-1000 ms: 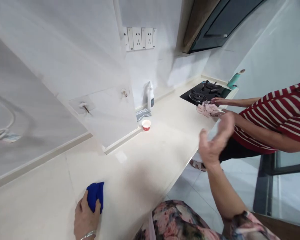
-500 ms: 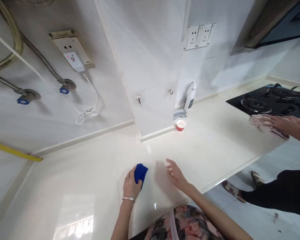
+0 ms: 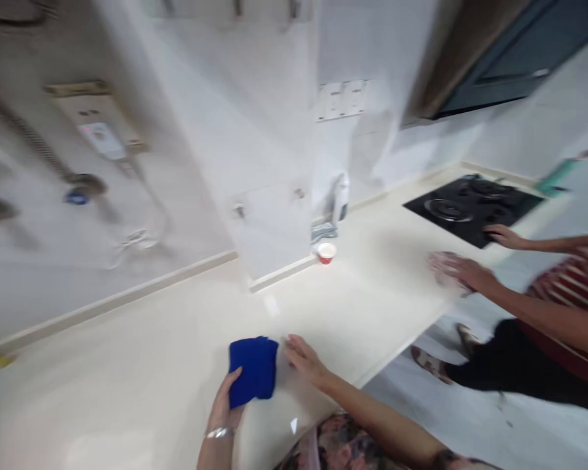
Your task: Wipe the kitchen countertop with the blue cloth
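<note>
A folded blue cloth [image 3: 255, 371] is held up flat above the cream countertop [image 3: 176, 352]. My left hand [image 3: 227, 398], with a silver bracelet at the wrist, grips its left edge, thumb on top and the other fingers hidden beneath. Just right of the cloth is my right hand [image 3: 306, 360], a little apart from it. Its fingers are slightly blurred, loosely stretched and hold nothing.
A co-worker's hand [image 3: 470, 274] presses a pinkish cloth [image 3: 443, 266] on the counter; their other hand [image 3: 504, 236] is at the black gas hob [image 3: 463, 207]. A red-and-white cup [image 3: 326, 253], silvery packet [image 3: 323, 232] and white bottle [image 3: 341, 197] stand by the wall corner.
My left hand has turned the blue cloth so its broad face shows. My right hand has come closer to it. The view has swung right, and the co-worker's other hand now shows.
</note>
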Motion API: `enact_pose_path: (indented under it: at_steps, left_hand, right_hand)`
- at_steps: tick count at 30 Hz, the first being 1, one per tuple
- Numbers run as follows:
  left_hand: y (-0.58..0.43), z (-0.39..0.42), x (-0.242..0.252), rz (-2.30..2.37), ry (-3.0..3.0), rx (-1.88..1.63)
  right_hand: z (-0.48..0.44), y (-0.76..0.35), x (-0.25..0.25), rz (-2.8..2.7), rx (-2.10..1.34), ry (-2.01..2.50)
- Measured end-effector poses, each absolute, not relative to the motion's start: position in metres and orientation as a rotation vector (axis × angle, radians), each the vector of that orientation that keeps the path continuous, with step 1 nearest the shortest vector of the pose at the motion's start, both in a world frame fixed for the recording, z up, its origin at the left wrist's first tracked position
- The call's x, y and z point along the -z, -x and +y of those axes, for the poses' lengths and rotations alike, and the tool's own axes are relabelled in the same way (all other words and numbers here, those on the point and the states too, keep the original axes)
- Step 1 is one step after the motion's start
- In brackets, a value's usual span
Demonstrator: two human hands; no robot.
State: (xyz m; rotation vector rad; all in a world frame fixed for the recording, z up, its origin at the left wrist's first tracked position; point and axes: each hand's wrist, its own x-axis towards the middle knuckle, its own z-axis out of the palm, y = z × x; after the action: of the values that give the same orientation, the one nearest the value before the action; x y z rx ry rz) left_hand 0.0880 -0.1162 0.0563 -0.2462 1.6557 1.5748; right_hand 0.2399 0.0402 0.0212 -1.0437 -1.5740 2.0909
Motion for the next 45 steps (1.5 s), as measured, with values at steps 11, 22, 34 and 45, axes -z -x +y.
enact_pose_path:
  at_steps: [11,22,34,45]
  left_hand:
    - [-0.133,-0.049,-0.04,1.635,-0.329,-1.54]
    - [-0.091,-0.077,-0.024,1.996,-0.646,-1.321]
    - [0.006,-0.081,-0.016,2.971,-0.696,-0.423]
    - [0.002,-0.078,-0.019,2.984,-0.713,-0.411]
  right_hand:
    - [0.051,-0.271,-0.036,-1.506,-2.257,0.841]
    - [0.146,-0.323,-0.03,-1.96,-1.255,1.118]
    - [0.091,-0.281,0.002,-2.698,-0.25,0.956]
    - [0.182,-0.364,0.011,-2.544,-0.084,1.563]
